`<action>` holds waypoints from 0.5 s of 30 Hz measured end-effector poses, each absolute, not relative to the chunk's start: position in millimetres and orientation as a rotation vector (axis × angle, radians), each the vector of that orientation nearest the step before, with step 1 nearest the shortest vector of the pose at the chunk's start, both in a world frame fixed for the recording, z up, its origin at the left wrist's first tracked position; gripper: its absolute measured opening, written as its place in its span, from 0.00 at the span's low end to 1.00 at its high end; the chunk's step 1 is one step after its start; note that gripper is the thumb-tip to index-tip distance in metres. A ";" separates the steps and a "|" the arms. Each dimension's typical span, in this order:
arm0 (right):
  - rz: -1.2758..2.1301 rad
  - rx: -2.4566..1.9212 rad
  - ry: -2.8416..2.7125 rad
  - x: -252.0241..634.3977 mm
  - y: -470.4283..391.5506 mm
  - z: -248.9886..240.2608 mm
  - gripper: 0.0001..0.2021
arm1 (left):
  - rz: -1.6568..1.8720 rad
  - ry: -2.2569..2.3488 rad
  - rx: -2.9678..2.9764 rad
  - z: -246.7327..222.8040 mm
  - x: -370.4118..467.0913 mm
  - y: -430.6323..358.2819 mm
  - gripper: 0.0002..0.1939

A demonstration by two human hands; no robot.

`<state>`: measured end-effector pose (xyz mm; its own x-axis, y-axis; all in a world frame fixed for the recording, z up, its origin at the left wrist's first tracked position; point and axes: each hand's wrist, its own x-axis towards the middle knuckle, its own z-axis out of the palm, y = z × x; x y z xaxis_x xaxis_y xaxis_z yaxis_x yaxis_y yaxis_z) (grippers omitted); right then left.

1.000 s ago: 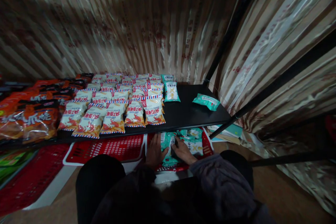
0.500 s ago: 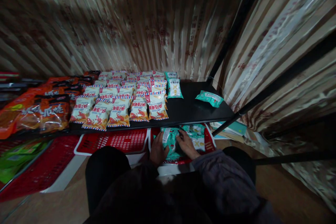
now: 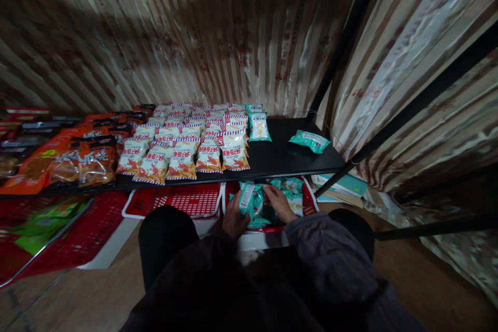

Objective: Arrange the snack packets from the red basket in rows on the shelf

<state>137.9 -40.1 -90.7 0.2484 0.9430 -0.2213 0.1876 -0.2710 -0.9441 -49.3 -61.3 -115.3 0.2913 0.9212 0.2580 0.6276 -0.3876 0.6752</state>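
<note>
Just between left hand (image 3: 235, 217), right hand (image 3: 278, 202) — teal packet (image 3: 253, 206).

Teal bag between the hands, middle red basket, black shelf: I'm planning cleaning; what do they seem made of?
Teal bag: probably thin plastic film, judging by its creases and slight sheen.
Middle red basket: likely molded plastic, satin-looking, given its regular holes.
Black shelf: flat, even, faintly shiny; coated metal or laminate, the view can't settle which.

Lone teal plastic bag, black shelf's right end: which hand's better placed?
Right, probably: the right hand is nearer that teal plastic bag; the left hand, farther. Both are at the red plastic basket.
</note>
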 end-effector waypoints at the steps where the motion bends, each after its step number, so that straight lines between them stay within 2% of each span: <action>1: 1.139 -1.655 -1.036 138.1 -40.4 -88.0 0.22 | 0.874 1.366 2.134 -114.8 -50.2 -61.6 0.37; 4: 1.188 -1.689 -0.983 142.8 -40.0 -81.4 0.22 | 0.871 1.302 2.188 -114.0 -53.3 -61.2 0.37; 11: 1.053 -1.629 -1.177 153.8 -37.6 -80.1 0.24 | 0.825 1.036 2.452 -109.8 -60.6 -56.6 0.35; 15: 1.059 -1.593 -1.180 151.7 -40.1 -84.3 0.21 | 0.811 0.920 2.522 -105.7 -63.7 -51.7 0.35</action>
